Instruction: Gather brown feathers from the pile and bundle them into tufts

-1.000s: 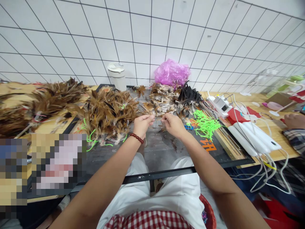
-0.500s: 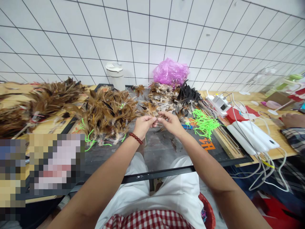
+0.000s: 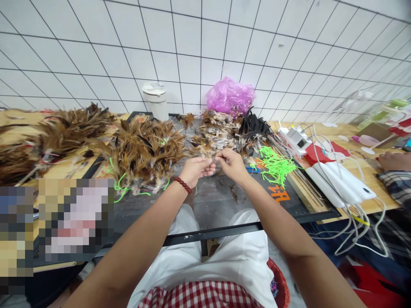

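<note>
Above the board (image 3: pixel 224 233), the left hand (image 3: pixel 196 170) and right hand (image 3: pixel 231 165) meet at the fingertips (whether they grip anything, I cannot tell). Just left, tied feathers (image 3: pixel 144 149) lie heaped, apparently done; beyond, paler feathers (image 3: pixel 214 137) and, rightward, green ties (image 3: pixel 278 167) seemingly remain.

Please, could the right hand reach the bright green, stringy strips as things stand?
Probably yes: the bright green, stringy strips lie uncovered beside the right hand, though it is turned toward the left hand.
</note>
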`<state>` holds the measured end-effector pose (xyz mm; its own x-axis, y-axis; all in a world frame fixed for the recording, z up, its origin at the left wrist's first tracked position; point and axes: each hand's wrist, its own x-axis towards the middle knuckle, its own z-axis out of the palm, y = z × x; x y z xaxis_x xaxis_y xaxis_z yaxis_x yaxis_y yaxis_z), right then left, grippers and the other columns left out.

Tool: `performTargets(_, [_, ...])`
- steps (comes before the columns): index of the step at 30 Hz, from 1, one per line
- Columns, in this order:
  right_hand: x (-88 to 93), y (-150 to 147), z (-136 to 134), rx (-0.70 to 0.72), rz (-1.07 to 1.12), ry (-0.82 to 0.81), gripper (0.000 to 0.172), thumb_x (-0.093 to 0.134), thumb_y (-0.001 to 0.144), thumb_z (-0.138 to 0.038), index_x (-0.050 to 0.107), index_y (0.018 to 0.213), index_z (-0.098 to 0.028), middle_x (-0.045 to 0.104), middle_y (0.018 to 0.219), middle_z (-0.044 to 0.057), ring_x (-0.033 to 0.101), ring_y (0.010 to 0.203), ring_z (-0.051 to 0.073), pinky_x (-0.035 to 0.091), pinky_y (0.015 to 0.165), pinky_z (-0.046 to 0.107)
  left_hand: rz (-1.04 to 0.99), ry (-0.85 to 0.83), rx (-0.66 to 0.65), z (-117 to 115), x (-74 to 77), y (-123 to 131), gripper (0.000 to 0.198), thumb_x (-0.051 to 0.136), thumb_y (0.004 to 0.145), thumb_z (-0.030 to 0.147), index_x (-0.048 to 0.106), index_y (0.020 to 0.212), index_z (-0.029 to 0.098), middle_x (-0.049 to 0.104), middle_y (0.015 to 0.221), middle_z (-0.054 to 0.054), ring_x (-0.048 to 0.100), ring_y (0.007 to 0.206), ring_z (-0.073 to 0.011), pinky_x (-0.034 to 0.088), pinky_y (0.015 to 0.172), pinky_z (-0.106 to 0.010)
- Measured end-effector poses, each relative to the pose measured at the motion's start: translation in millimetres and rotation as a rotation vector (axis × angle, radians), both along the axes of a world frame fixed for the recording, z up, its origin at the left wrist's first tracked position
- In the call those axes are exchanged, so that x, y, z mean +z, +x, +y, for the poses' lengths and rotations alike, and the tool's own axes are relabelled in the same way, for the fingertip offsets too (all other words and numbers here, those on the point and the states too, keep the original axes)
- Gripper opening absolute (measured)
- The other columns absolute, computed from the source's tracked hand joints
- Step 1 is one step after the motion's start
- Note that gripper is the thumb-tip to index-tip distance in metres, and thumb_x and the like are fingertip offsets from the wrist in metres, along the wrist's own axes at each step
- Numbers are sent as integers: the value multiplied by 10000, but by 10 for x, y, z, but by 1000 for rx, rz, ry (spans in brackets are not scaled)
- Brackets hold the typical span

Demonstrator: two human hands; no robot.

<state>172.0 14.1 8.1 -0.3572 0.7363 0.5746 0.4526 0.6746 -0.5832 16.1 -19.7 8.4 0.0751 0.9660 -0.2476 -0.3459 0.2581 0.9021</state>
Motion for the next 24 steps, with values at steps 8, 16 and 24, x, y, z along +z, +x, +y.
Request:
performTargets(8, [-46,25,38,-79,-51,-17,140,529,834,-216,666,858,-197,637,826,34,560,766,155,427,726,270,92,86,38,6,-12,33,191,750,651,237,636,644,84,605,548,-31,536,456,-83,440,464,-211])
performTargets(16, [-188,99,150,-165,-366,-120,192,512,841,-199,684,925,-211,654,921,53,573,872,181,423,779,295,1,156,325,94,-69,-17,223,731,659,290,644,712,91,626,601,-26,541,482,-72,459,505,-213])
performTargets(24, [-133,39,60,-217,-532,4,147,489,868,-215,634,881,-201,624,962,72,521,937,218,337,772,322,191,255,396,152,-137,-46,187,717,638,299,663,660,122,630,646,-19,562,581,-90,485,539,-205])
